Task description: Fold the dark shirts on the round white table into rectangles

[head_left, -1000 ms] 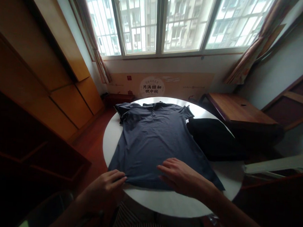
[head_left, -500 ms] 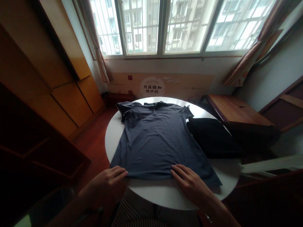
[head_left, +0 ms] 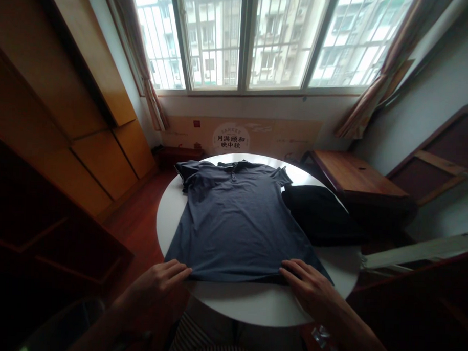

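Note:
A dark grey-blue polo shirt (head_left: pixel 236 221) lies spread on a round white table (head_left: pixel 248 306), its buttoned collar at the far side and its hem towards me. My left hand (head_left: pixel 165 275) is closed on the hem near the left corner, fingers on top and the thumb hidden. Further right, my right hand (head_left: pixel 303 280) grips the same hem a little in from the right corner. Between the hands a dark strip of the shirt's inside shows at the hem. Soft wrinkles run across the front.
A folded black cloth item (head_left: pixel 320 214) lies on the table, right of the shirt. Beyond it stands a low wooden table (head_left: pixel 357 172). Yellow-brown cabinets (head_left: pixel 104 160) line the left side, and a barred window (head_left: pixel 242 42) is at the back.
My right hand has shifted right along the hem, and the dark inside strip now shows beside it. My left hand stays at the left part of the hem. The view has moved slightly.

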### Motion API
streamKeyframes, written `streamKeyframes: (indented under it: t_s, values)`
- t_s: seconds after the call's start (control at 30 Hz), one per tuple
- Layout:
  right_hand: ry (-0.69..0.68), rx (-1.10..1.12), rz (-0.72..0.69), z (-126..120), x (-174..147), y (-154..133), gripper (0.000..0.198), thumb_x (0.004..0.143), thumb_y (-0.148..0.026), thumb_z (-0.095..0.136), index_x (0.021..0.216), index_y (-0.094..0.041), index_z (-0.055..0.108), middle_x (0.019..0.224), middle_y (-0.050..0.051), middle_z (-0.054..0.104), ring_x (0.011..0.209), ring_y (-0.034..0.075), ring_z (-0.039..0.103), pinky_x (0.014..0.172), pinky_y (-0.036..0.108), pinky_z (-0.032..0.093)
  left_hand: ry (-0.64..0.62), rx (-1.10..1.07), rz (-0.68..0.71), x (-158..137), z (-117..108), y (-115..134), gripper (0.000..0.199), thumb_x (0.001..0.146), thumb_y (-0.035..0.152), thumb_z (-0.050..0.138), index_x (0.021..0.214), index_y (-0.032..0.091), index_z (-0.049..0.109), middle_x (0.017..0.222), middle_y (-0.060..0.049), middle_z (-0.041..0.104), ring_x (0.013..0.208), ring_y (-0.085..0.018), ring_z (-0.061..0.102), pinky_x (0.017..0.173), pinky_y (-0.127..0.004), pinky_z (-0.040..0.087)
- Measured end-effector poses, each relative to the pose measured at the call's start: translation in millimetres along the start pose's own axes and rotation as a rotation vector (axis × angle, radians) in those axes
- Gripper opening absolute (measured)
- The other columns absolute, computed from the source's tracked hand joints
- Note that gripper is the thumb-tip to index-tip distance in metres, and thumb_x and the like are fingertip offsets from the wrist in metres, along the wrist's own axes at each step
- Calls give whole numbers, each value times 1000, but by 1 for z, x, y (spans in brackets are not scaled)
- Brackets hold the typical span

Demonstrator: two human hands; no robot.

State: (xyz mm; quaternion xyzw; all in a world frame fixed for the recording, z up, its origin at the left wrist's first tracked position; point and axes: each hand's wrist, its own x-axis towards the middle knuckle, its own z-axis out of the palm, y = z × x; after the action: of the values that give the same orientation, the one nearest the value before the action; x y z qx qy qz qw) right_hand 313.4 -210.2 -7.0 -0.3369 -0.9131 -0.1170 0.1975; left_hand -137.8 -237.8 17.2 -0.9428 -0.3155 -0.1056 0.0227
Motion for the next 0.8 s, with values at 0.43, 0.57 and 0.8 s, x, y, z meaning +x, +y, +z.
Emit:
streamKeyframes:
  t_s: [0.43, 0.57, 0.8]
  values:
    - [-64, 188, 83, -15, -14, 12, 24, 91, -6, 43, 96, -19, 63, 84, 6, 62, 77, 18, 57, 68, 30, 49, 13, 64, 55, -3, 2, -10, 39, 89, -2, 46, 122, 15, 60, 105, -9, 68, 90, -19, 66, 76, -30, 59]
    - [-69, 165, 38, -15, -9, 12, 27, 87, -2, 41, 94, -19, 60, 81, 5, 60, 75, 18, 55, 68, 29, 46, 45, 119, 53, 10, 7, -11, 37, 90, 0, 46, 122, 14, 58, 97, -9, 67, 84, -19, 65, 70, -28, 58]
    - [-13, -25, 75, -16, -9, 21, 42, 71, 7, 41, 99, -18, 59, 86, 7, 63, 78, 21, 56, 70, 32, 43, 28, 32, -125, 21, 14, -19, 55, 79, -11, 38, 122, 18, 55, 101, -7, 65, 87, -18, 66, 74, -26, 56]
